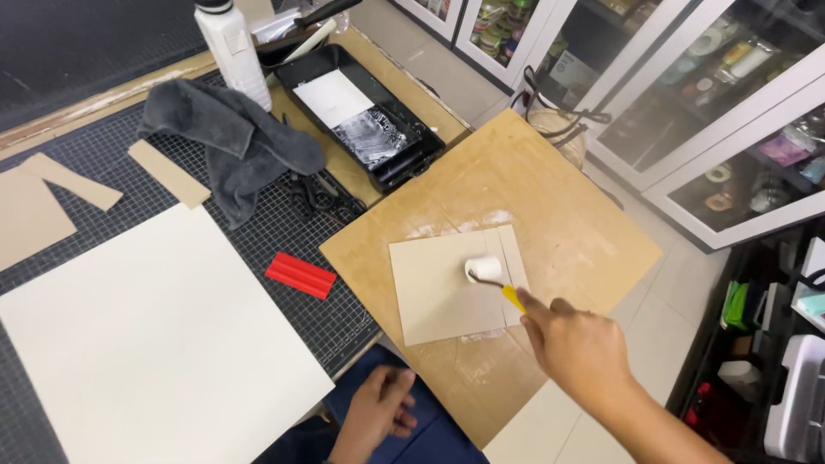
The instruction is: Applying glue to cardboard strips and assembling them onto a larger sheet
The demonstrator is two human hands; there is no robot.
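Note:
My right hand (574, 345) grips the yellow handle of a small white paint roller (485, 269). The roller head rests on a tan cardboard piece (438, 288) that lies on a wooden board (559, 215). A narrow cardboard strip (514, 262) lies along the piece's right edge. White smears mark the board above the cardboard. My left hand (381, 411) hangs low by my lap with its fingers loosely curled, holding nothing.
A black paint tray (404, 163) with white glue sits at the back, a white bottle (234, 51) next to it. A grey cloth (228, 137), black scissors (322, 196), a red ridged block (300, 275), a large cream sheet (146, 344) and cardboard scraps (34, 210) lie on the cutting mat. Glass cabinets (705, 94) stand right.

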